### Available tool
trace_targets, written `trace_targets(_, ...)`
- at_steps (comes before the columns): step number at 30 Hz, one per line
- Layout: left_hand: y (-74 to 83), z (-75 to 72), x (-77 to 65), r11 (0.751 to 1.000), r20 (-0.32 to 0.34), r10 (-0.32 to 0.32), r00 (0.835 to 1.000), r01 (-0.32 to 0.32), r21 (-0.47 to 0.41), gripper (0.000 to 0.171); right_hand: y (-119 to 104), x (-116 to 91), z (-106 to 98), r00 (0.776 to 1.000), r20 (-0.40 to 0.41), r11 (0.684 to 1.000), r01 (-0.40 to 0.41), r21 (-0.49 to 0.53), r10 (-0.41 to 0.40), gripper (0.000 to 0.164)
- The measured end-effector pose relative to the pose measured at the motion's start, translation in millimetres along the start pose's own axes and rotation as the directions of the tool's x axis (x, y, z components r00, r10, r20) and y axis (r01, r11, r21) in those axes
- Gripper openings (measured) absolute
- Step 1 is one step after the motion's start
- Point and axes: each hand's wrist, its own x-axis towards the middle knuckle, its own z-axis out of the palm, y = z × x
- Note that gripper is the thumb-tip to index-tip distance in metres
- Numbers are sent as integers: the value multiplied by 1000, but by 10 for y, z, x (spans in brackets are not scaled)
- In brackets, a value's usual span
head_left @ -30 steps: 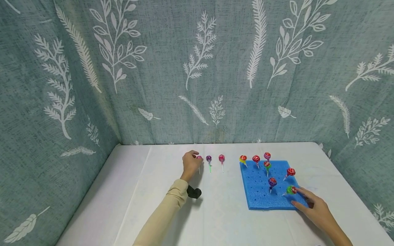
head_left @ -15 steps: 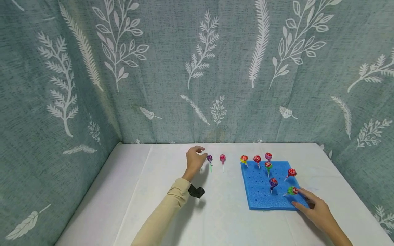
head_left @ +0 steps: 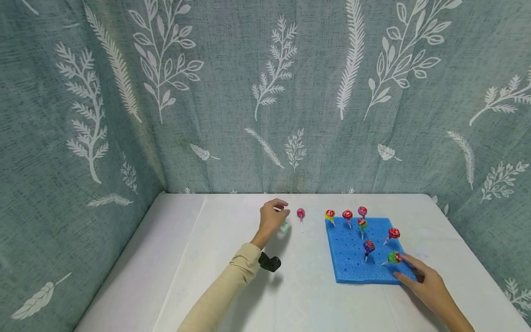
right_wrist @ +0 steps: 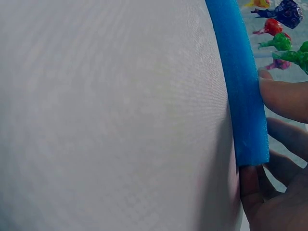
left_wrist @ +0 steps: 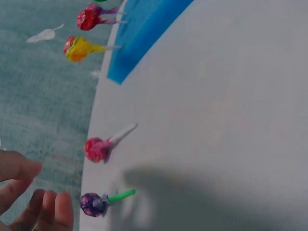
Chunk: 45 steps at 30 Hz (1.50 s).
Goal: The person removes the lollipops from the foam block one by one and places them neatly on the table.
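Note:
In the head view my left hand [head_left: 271, 217] hovers over the lollipops at the back of the table, fingers loosely bent, nothing visible between them. Below its fingertips lies a purple lollipop with a green stick [left_wrist: 94, 205], mostly covered by the hand in the head view. Just right of it lies a pink lollipop with a white stick [head_left: 300, 213]. My right hand [head_left: 429, 283] holds the near right corner of a blue foam block [head_left: 348, 258], thumb and fingers on either side of the corner. Several lollipops stand in the block, including a green-and-red one [head_left: 394, 257] beside the right hand's fingers.
A yellow lollipop [head_left: 329, 215] and a red one [head_left: 347, 214] stand along the block's back edge; small holes dot its top. A white cloth covers the table [head_left: 199, 276]. A leaf-patterned curtain [head_left: 232, 92] rises behind it. A black camera mount [head_left: 269, 263] juts from the left wrist.
My left hand has moved right, from the leftmost pink lollipop to above the purple one. That leftmost lollipop no longer shows. The right hand and the foam block have stayed put.

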Motion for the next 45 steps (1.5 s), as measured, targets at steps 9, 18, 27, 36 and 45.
trace_targets(9, 57, 72, -52, 999, 22, 28, 999, -27, -24, 13, 7, -1, -2, 1000, -7, 1000, -1, 1, 1, 67)
trace_targets(18, 80, 194, -59, 998, 42, 54, 998, -52, -42, 17, -1, 1, -14, 1000, -14, 1000, 13, 5, -13, 66)
trace_targets(27, 185, 292, -97, 992, 51, 78, 996, -73, -99, 13, -3, -3, -15, 999, -27, 1000, 23, 16, -22, 65)
trace_targets(36, 221, 452, -103, 991, 46, 84, 995, -78, -113, 13, 15, 8, -2, 1000, -5, 1000, -2, 11, 2, 67)
trace_targets(45, 220, 598, -123, 982, 57, 104, 993, -94, -164, 13, 18, 23, 3, 1000, 4, 1000, -18, 10, 18, 69)
